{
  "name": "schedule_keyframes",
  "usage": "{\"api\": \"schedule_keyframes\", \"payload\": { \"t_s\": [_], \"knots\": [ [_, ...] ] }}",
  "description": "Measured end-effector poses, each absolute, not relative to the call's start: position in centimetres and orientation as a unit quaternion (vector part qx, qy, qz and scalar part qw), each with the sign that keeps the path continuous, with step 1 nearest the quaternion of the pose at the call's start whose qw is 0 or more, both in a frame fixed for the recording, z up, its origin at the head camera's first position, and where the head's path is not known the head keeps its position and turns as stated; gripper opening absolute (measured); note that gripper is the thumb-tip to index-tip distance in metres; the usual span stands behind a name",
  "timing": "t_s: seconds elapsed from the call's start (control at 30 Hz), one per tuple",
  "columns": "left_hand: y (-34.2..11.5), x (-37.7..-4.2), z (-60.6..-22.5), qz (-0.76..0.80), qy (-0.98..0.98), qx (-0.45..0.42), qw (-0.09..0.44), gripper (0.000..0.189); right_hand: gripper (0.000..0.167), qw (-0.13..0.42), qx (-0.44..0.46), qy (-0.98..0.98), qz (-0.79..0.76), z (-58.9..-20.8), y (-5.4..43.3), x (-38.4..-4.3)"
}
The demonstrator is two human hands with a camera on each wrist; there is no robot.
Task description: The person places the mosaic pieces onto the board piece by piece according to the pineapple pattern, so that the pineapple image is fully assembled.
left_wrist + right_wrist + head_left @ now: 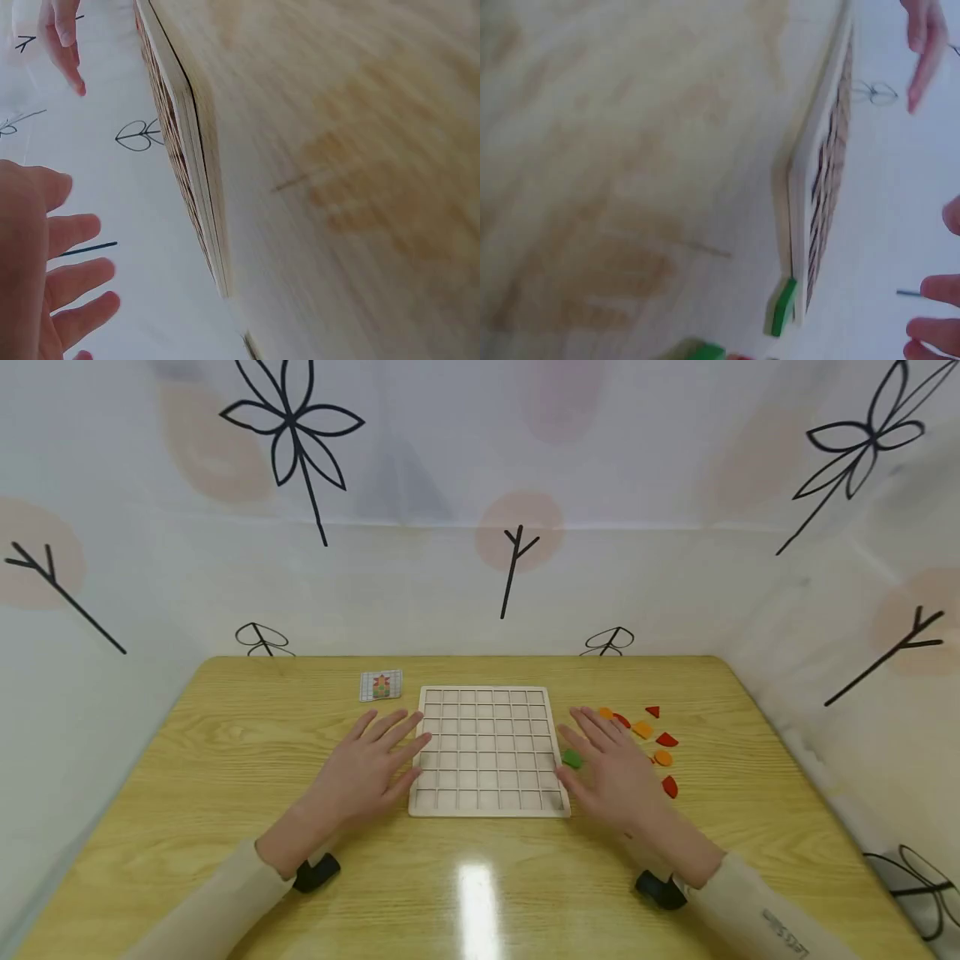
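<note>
A pale wooden grid board with square cells lies flat on the table. My left hand hovers at its left edge, fingers spread, holding nothing. On the other side my right hand is held over the board's right edge and the loose pieces, its fingers straight. Partly beneath that hand are small flat coloured pieces: a green piece beside the board, an orange square, an orange round piece and several red ones, such as a red triangle. The right wrist view shows the green piece against the board's side.
A small card with a coloured figure on a grid lies behind the left hand. The wooden table ends at a patterned cloth backdrop at the back and sides. A black wrist strap sits on the right arm.
</note>
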State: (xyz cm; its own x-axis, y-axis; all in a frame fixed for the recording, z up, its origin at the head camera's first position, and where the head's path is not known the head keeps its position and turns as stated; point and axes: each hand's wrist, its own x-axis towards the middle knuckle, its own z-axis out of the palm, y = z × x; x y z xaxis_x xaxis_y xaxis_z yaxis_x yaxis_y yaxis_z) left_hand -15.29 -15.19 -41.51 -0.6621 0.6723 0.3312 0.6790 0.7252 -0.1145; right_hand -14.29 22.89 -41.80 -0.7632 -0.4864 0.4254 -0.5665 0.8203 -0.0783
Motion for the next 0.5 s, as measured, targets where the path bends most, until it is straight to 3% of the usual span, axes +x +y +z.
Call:
{"api": "schedule_keyframes", "payload": {
  "t_s": [0.17, 0.33, 0.5],
  "knots": [
    [-15.3, -15.7, -41.8, -0.082, -0.912, -0.374, 0.148, 0.035, 0.035, 0.248, 0.245, -0.919, 0.185, -41.5, 24.9, -15.3],
    [-15.4, -16.7, -42.3, -0.308, -0.894, -0.327, 0.006, 0.028, 0.026, 0.273, 0.207, -0.9, 0.268, -41.5, 28.1, -16.9],
    [-15.6, -18.2, -43.5, -0.456, -0.845, -0.264, -0.094, 0.03, 0.024, 0.233, 0.151, -0.895, 0.35, -42.2, 31.8, -18.6]
  ]
}}
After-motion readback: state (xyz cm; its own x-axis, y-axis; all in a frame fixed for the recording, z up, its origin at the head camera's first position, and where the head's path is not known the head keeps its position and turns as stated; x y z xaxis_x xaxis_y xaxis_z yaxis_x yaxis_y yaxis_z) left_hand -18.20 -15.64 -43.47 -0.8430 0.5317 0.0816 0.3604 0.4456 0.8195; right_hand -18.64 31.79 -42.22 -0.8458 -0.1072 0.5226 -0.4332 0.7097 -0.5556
